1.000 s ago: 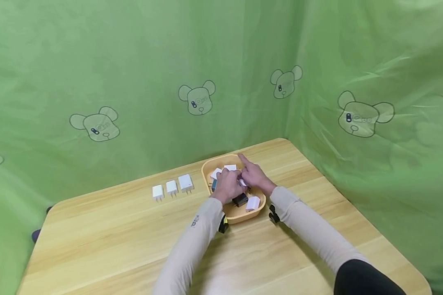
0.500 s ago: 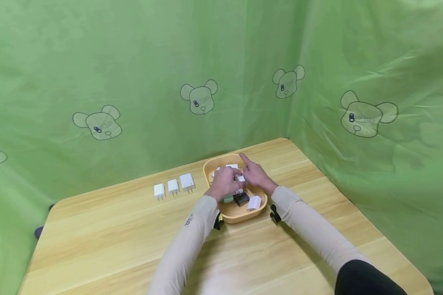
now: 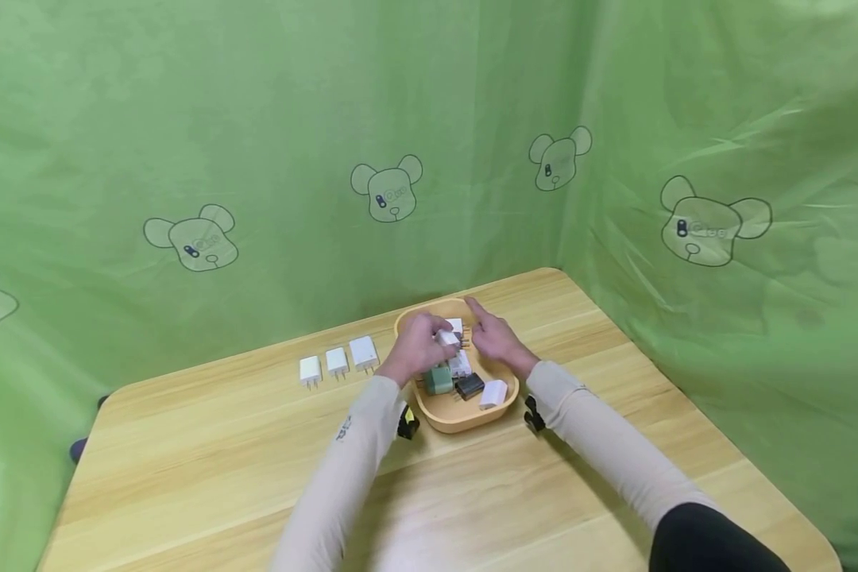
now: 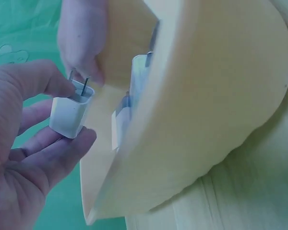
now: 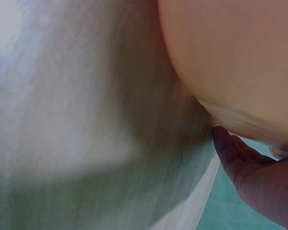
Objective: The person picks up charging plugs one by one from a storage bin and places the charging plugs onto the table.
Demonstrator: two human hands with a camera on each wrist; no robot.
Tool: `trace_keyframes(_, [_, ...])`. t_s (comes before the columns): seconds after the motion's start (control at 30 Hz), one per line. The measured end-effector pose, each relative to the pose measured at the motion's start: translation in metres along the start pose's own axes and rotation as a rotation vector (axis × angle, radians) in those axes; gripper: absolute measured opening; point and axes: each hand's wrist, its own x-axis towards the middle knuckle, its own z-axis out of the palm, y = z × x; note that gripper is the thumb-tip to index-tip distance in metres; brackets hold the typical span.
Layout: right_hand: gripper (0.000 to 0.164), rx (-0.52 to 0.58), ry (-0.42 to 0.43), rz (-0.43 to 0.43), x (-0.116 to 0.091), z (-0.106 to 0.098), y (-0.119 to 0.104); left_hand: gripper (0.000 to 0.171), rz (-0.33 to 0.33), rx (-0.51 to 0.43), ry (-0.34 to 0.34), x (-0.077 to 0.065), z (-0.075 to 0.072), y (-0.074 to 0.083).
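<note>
My left hand [image 3: 416, 349] pinches a small white charger plug [image 4: 69, 115] between thumb and fingers, its two metal prongs pointing up in the left wrist view. It is over the left side of an orange-yellow basket [image 3: 452, 427]. Across from it, my right hand [image 3: 496, 340] holds the basket's right wall; in the right wrist view its fingertips [image 5: 221, 136] touch the outside of that wall. Inside the basket lie a green charger [image 3: 439, 380], a black charger [image 3: 469, 386], a white charger [image 3: 493, 393] and further white ones partly hidden by the left hand.
Three white chargers stand in a row left of the basket, the largest charger [image 3: 363, 353] nearest to it. The wooden table [image 3: 214, 461] meets a green curtain [image 3: 279, 159] at the back and on the right.
My left hand has moved left, out from the basket's middle, with the white charger in its fingers. The green charger has come into view. My right hand stays at the basket's right wall.
</note>
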Motion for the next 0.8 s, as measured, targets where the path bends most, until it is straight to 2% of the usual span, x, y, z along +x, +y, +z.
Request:
trace_keyframes(0.3, [0.067, -0.006, 0.001, 0.005, 0.001, 0.000, 0.000, 0.042, -0.005, -0.047, 0.028, -0.009, -0.017, -0.012])
trace_keyframes(0.57, [0.067, 0.000, 0.000, 0.013, 0.001, -0.001, -0.001, 0.042, 0.024, -0.033, 0.066, -0.015, -0.033, -0.024])
trace_keyframes(0.8, [0.067, 0.011, -0.015, 0.029, 0.001, 0.000, -0.002, 0.048, -0.018, -0.152, 0.059, -0.030, -0.052, -0.037])
